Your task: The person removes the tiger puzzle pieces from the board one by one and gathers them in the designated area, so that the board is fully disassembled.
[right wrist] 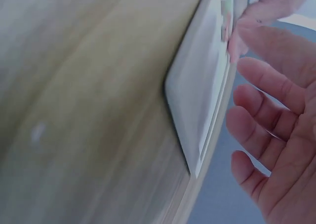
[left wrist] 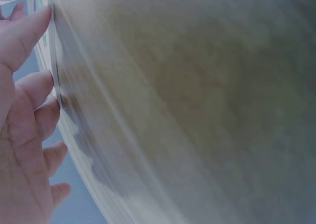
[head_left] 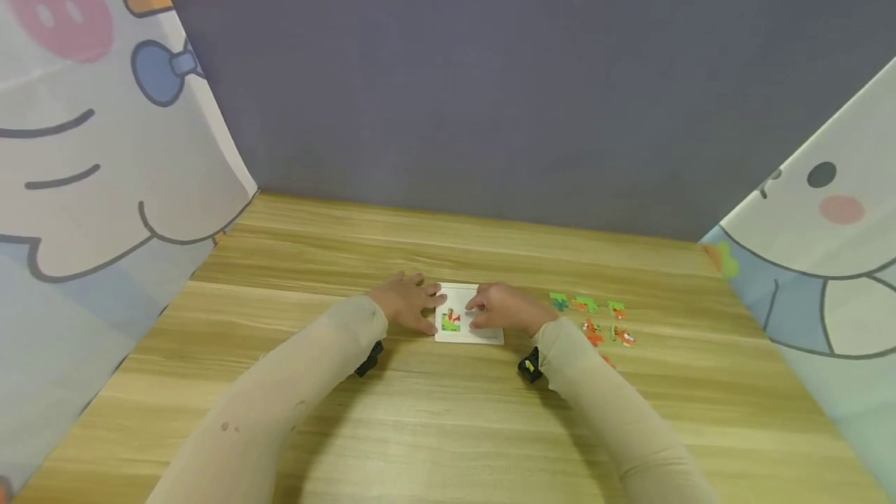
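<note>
A white puzzle board (head_left: 483, 337) with a raised rim lies flat on the wooden table. In its lower left sits a small patch of joined green and red puzzle pieces (head_left: 451, 321). My left hand (head_left: 407, 303) rests along the board's left edge, fingers spread and fingertips touching the rim. From the right, my right hand (head_left: 509, 307) reaches over the board with its fingers loosely bent. In the right wrist view no piece shows between the right hand's (right wrist: 281, 105) fingers; the thumb and index tips lie close to the other hand.
Several loose green and orange puzzle pieces (head_left: 591, 331) lie on the table (head_left: 434, 426) right of the board, some beside the right forearm. A grey panel (head_left: 455, 84) stands behind the table. Cartoon-printed cloths (head_left: 105, 177) hang at both sides.
</note>
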{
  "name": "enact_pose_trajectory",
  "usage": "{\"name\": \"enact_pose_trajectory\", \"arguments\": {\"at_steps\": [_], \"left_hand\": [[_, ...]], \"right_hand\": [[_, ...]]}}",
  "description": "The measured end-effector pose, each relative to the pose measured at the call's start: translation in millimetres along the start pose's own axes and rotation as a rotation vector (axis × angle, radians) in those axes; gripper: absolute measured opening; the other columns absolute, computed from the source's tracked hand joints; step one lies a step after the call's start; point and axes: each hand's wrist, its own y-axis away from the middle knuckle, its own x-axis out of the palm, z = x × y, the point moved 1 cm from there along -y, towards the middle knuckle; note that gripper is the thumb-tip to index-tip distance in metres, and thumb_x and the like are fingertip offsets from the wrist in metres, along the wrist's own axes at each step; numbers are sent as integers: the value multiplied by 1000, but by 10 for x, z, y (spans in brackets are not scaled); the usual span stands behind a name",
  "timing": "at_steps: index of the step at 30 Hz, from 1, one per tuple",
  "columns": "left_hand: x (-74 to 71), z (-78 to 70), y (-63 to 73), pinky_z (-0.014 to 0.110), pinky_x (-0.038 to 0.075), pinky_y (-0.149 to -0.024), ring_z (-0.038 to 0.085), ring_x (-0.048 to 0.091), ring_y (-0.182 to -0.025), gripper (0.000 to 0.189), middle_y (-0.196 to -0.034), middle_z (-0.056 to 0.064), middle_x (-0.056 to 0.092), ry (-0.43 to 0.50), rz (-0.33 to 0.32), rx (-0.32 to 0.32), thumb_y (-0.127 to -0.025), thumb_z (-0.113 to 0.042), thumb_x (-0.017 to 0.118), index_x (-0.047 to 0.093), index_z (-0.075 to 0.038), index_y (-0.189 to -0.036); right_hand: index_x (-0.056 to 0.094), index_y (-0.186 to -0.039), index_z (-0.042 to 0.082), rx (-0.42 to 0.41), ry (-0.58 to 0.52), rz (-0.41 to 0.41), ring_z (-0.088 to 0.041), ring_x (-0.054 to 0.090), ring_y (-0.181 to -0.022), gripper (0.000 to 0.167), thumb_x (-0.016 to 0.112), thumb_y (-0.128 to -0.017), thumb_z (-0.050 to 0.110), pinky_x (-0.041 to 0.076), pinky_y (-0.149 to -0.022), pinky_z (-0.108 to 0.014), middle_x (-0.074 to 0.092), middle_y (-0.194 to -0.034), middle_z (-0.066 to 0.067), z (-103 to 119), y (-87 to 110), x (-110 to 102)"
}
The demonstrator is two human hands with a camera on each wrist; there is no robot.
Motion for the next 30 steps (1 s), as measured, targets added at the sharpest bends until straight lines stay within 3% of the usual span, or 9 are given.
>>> {"name": "enact_pose_trajectory", "arguments": {"at_steps": [7,12,19,23,30], "left_hand": [[-2,-33,-36,50,4,-116,26,7,-146,75,-159,-8,15,-36,11,-4,-90,-61,51,25,-30,-153],[-11,-32,-30,50,5,-115,26,7,-146,74,-159,-8,15,-38,9,-11,-91,-60,50,24,-30,-153],[3,-23,-18,52,6,-115,28,8,-146,74,-159,-6,16,-48,-5,-11,-91,-60,50,26,-29,-153],[11,-29,-11,53,7,-115,30,11,-145,74,-158,-4,18,-62,-36,1,-91,-63,48,27,-28,-153],[-6,-52,-29,53,7,-115,30,11,-145,78,-159,-2,18,-72,-49,-13,-87,-67,48,28,-28,-152]], "right_hand": [[74,-102,3,-22,62,5,-6,47,-67,26,74,-80,16,45,-63,-22,57,-80,3,56,-45,60],[75,-102,4,-19,117,-11,-9,55,-70,27,75,-81,21,49,-65,-26,62,-85,0,99,-76,54],[76,-103,10,62,162,31,-14,64,-82,30,76,-81,30,53,-77,-34,67,-98,-1,162,-130,79],[76,-103,12,115,179,44,-16,65,-87,28,76,-81,30,54,-77,-38,67,-101,-1,186,-151,86],[77,-100,11,101,182,5,-15,65,-86,26,76,-78,25,54,-72,-35,69,-101,0,186,-177,88]]}}
